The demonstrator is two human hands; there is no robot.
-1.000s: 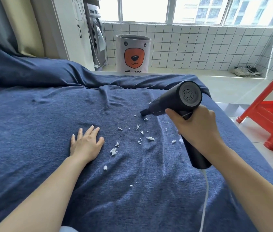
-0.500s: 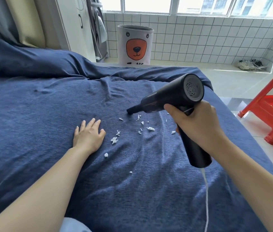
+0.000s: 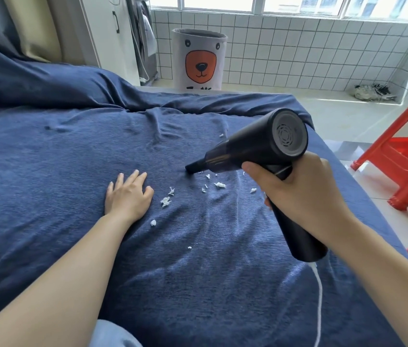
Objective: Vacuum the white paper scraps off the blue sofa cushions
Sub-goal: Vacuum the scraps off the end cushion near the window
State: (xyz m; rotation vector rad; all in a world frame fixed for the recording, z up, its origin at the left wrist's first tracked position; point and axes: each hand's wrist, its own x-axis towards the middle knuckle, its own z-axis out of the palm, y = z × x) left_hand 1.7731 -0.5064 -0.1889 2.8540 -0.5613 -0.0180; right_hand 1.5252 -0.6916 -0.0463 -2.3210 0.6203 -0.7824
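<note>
The person's right hand [image 3: 305, 194] is wrapped around the handle of a black, pistol-shaped handheld vacuum [image 3: 260, 146], thumb across the front of the grip, holding it above the dark blue fabric-covered sofa cushion [image 3: 60, 151]. The vacuum's narrow tapered nozzle [image 3: 193, 167] points down and to the left, its tip touching or just above the cloth; which of the two cannot be told. A thin white cord [image 3: 319, 304] hangs from the base of the handle. The left hand [image 3: 128, 196] lies flat on the cushion to the left of the nozzle, palm down, fingers straight and slightly spread, holding nothing. The small white torn paper scraps [image 3: 165, 201] lie scattered on the cushion between the left hand and the vacuum: a few tiny bits just beside the nozzle tip, larger clumps nearer the left hand, and two single bits closer to the person. Beyond the far edge of the cushion stands a white fabric laundry basket with an orange bear face [image 3: 199, 60], and to the cushion's right a red plastic stool [image 3: 403, 156] on the tiled floor
</note>
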